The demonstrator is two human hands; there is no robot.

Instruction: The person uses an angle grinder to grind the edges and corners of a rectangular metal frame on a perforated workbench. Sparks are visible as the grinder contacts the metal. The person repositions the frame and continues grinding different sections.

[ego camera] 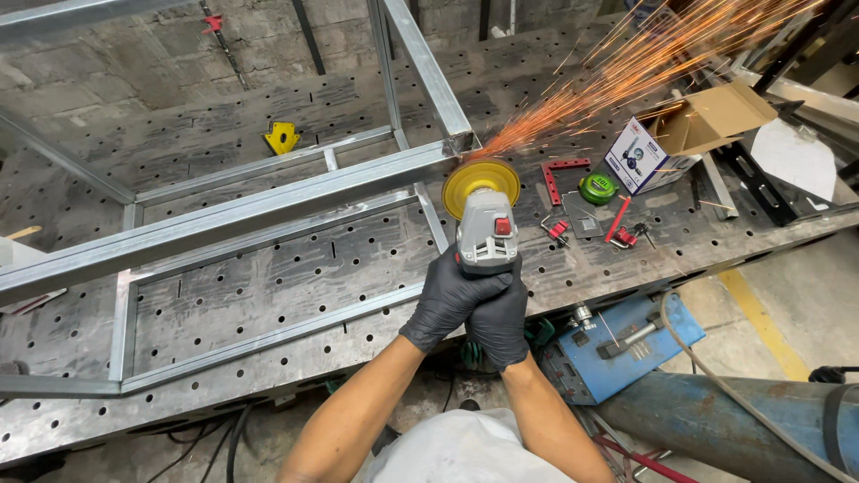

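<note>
Hands (474, 309) share a grip on grinder (486, 228) against frame corner (458, 139).

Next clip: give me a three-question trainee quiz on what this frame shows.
1. True or false: both hands, left hand and right hand, grip the angle grinder.
2. The sparks fly toward: A) upper right B) lower left C) the person.
3. What colour is the magnetic square lying inside the steel frame?

Key: 1 true; 2 A; 3 yellow.
</note>
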